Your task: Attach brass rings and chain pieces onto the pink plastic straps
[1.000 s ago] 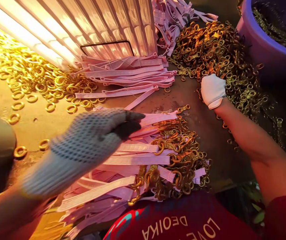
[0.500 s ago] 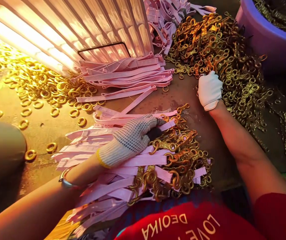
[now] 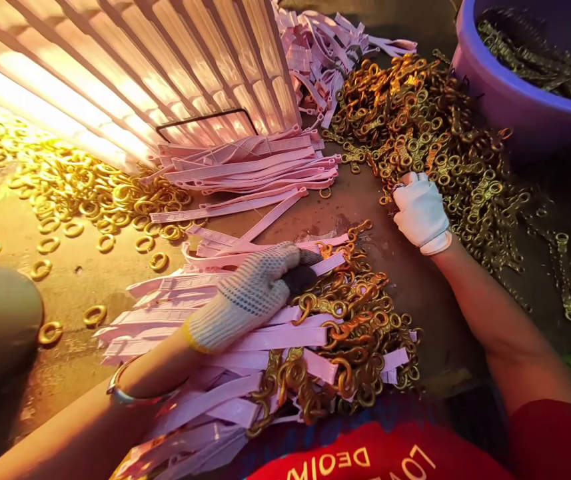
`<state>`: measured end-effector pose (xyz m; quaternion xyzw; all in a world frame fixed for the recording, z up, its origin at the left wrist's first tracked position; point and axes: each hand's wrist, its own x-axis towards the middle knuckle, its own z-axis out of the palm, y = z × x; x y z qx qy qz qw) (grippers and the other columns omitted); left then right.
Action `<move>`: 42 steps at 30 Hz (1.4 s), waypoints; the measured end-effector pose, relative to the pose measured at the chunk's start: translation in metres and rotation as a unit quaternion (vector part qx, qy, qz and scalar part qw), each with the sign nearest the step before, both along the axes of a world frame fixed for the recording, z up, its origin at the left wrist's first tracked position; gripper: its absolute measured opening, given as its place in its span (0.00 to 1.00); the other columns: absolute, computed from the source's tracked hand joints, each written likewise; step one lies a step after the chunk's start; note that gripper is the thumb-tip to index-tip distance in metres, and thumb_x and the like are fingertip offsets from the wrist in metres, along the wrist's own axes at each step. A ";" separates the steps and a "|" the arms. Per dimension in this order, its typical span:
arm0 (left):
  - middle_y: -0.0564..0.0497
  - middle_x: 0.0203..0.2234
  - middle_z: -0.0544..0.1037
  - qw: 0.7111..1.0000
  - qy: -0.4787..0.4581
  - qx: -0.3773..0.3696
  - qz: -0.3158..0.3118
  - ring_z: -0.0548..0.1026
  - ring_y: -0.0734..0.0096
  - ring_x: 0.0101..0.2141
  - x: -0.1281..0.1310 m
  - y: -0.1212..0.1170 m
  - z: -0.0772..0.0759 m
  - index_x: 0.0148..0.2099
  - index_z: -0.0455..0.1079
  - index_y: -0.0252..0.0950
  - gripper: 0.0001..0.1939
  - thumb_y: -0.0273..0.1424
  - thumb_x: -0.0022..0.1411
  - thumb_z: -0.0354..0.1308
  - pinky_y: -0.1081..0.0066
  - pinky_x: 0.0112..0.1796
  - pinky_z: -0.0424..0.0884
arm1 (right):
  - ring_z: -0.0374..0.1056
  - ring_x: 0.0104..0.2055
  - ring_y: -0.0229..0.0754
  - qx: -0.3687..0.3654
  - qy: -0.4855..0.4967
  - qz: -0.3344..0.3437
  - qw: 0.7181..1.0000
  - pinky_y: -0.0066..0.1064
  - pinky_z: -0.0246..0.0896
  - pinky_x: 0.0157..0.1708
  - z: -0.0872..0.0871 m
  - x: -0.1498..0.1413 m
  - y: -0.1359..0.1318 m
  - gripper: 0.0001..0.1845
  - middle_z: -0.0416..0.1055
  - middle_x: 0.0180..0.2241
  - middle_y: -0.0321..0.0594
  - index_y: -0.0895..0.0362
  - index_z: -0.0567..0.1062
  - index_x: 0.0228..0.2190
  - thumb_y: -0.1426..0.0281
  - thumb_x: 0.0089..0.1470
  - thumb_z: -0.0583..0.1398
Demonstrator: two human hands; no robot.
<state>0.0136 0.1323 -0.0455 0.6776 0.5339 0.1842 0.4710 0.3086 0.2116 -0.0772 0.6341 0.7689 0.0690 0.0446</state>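
My left hand [image 3: 258, 287], in a dotted knit glove with dark fingertips, is closed on a pink strap [image 3: 329, 264]. It rests across a spread of pink straps whose right ends carry brass chain links [image 3: 360, 320]. My right hand [image 3: 422, 213], in a white glove, is at the left edge of a large heap of brass chain links [image 3: 415, 100]. Its fingers are curled in a pinch, and a bit of a brass chain link shows at their tips, partly hidden by the glove.
A stack of pink straps [image 3: 250, 160] lies beyond my left hand, below a ribbed, brightly lit panel [image 3: 205, 60]. Loose brass rings [image 3: 105, 200] are scattered at the left. More pink straps [image 3: 315, 53] lie at the back. A purple tub [image 3: 505, 87] holds dark chain at the back right.
The view has tilted up a little, so everything sits lower. My right hand has shifted slightly to the right and toward me against the heap. My left hand keeps its place on the straps.
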 end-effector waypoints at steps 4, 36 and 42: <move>0.56 0.19 0.70 0.929 -0.194 -0.190 0.253 0.57 0.81 0.14 -0.008 0.003 0.023 0.43 0.73 0.36 0.12 0.39 0.67 0.59 0.79 0.14 0.53 | 0.65 0.44 0.53 -0.028 0.000 0.006 1.000 0.38 0.56 0.37 0.005 0.000 0.011 0.16 0.70 0.45 0.61 0.65 0.75 0.42 0.80 0.63 0.49; 0.59 0.17 0.58 0.875 -0.370 -0.217 0.223 0.54 0.83 0.15 -0.024 -0.090 0.038 0.28 0.58 0.37 0.23 0.48 0.65 0.58 0.79 0.15 0.47 | 0.76 0.44 0.48 -0.049 0.417 0.302 0.856 0.38 0.72 0.46 0.080 -0.122 -0.124 0.20 0.78 0.45 0.50 0.59 0.70 0.56 0.66 0.65 0.58; 0.57 0.14 0.62 0.929 -0.282 -0.171 0.167 0.58 0.78 0.14 -0.030 -0.093 0.031 0.27 0.60 0.38 0.22 0.48 0.67 0.50 0.76 0.16 0.54 | 0.73 0.37 0.47 -0.015 0.355 0.300 0.886 0.36 0.68 0.40 0.074 -0.139 -0.120 0.13 0.77 0.36 0.47 0.58 0.78 0.43 0.76 0.58 0.57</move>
